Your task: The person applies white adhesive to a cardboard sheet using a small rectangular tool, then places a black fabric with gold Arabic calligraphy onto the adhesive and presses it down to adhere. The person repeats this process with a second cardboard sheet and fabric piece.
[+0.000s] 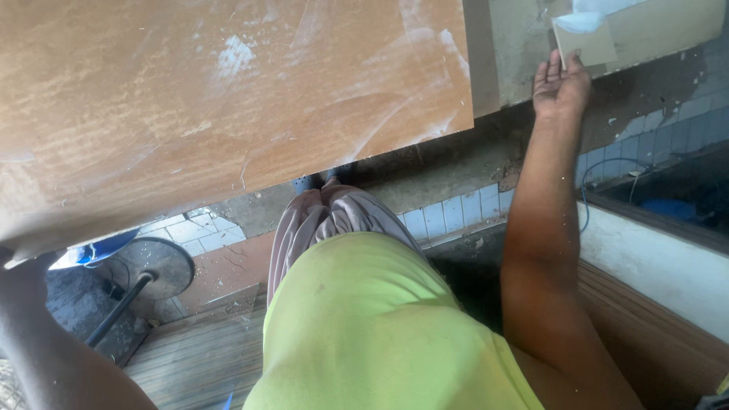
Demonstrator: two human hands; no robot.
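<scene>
A large brown marbled tile (228, 99) with white dust smears fills the upper left of the view, held flat over my legs. My left hand (21, 267) is at the tile's lower left edge, mostly hidden beneath it and supporting it. My right arm stretches forward, and my right hand (560, 85) is palm up at a small beige tile piece (583, 42). The fingers are tucked behind the piece's lower edge. It rests on a grey ledge (516, 53) beside the big tile, with a white lump (581, 19) on top.
Below lie small pale floor tiles (456, 216), a round metal stand base with a pole (148, 267), a blue object (106, 247) and wooden planks (197, 357). At the right are a white wall edge (653, 266) and a thin blue cable (588, 190).
</scene>
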